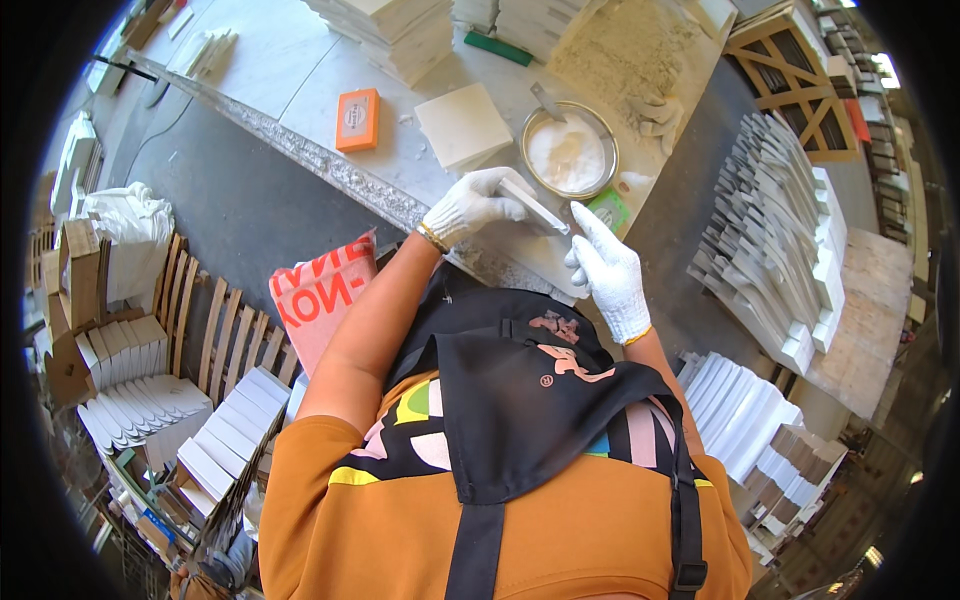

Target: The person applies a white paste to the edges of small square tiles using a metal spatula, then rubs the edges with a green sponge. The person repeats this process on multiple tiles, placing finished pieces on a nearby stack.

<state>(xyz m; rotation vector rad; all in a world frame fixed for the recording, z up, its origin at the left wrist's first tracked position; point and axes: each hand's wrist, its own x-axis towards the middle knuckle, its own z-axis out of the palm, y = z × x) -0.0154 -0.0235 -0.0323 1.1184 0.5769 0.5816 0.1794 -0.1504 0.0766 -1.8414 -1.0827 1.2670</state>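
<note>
1. Tile (537,209) is in the left hand (474,208), near the edge of the table (275,75). It is thin and pale. It slants, and its far end points toward the right hand (608,275).
2. The left hand is closed on the tile, with thumb and fingers pinching it.
3. The right hand is just beside that end. Its pointing finger sticks out and the others curl in. You cannot tell if it holds anything, or if it touches the tile.
4. Both hands wear white gloves (625,300) with yellow at the cuffs.
5. Just past the grip is a round metal bowl (609,172). White stuff (563,158) is in it, and a flat tool (546,101) leans at its rim.
6. A green box (609,212) is near the right hand, just below the bowl.
7. Square slabs (463,128) lie just beyond the left hand. An orange box (357,120) is farther off, to the left of them.
8. A tall stack (392,38) stands well past the grip, with a green block (498,48) to its right.
9. A red and pink bag (325,295) is left of the grip, beside the left forearm.
10. Well to the right of the grip, many pale strips (765,240) stand in rows.
</note>
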